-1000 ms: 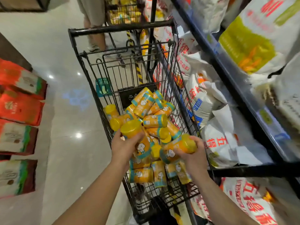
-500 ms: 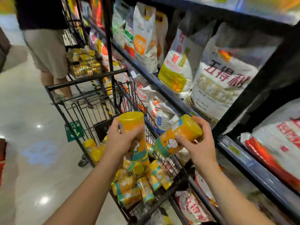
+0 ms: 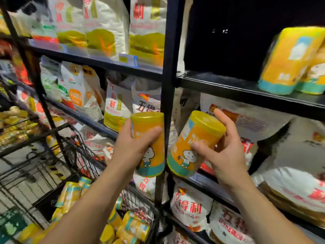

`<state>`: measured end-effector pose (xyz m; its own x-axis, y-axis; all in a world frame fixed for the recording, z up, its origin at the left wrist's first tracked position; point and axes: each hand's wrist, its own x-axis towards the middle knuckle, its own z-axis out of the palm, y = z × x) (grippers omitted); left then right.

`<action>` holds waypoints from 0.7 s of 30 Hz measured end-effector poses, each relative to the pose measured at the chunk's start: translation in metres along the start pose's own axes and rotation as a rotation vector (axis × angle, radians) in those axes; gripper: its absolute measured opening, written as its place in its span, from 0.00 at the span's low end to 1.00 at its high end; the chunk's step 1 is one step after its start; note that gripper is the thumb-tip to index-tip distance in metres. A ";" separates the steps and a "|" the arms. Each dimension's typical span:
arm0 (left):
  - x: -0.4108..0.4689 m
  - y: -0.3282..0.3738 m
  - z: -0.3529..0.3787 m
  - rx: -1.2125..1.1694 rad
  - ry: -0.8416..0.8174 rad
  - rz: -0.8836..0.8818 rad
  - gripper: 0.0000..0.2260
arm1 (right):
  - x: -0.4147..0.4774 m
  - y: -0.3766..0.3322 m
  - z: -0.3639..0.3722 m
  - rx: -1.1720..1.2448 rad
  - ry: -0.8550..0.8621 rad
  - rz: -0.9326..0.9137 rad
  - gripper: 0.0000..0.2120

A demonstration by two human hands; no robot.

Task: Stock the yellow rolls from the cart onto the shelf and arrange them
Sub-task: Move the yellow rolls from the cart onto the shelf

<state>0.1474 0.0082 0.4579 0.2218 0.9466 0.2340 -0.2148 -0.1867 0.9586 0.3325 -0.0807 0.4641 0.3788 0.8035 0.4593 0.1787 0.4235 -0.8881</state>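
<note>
Head: rolls (image 3: 202, 130) below shelf edge (image 3: 246, 93)

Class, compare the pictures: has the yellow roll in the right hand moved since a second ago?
Yes. The yellow roll in the right hand has risen out of the cart, rightward towards the shelves.

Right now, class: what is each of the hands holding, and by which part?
The left hand grips the upright yellow roll round its middle; the right hand grips the tilted yellow roll round its middle, thumb across the label.
</note>
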 end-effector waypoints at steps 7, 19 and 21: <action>0.005 0.036 0.119 -0.052 -0.230 0.075 0.25 | 0.000 -0.060 -0.114 -0.049 0.138 -0.098 0.36; -0.005 0.102 0.290 0.016 -0.310 0.342 0.28 | -0.001 -0.145 -0.280 -0.253 0.235 -0.218 0.39; -0.006 0.113 0.307 0.023 -0.290 0.336 0.25 | 0.001 -0.153 -0.296 -0.272 0.252 -0.217 0.39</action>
<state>0.4140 -0.0989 0.6144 0.4012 0.7204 0.5658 -0.3002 -0.4801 0.8242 0.5740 -0.2689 0.5955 0.5098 0.5664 0.6475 0.4988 0.4186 -0.7589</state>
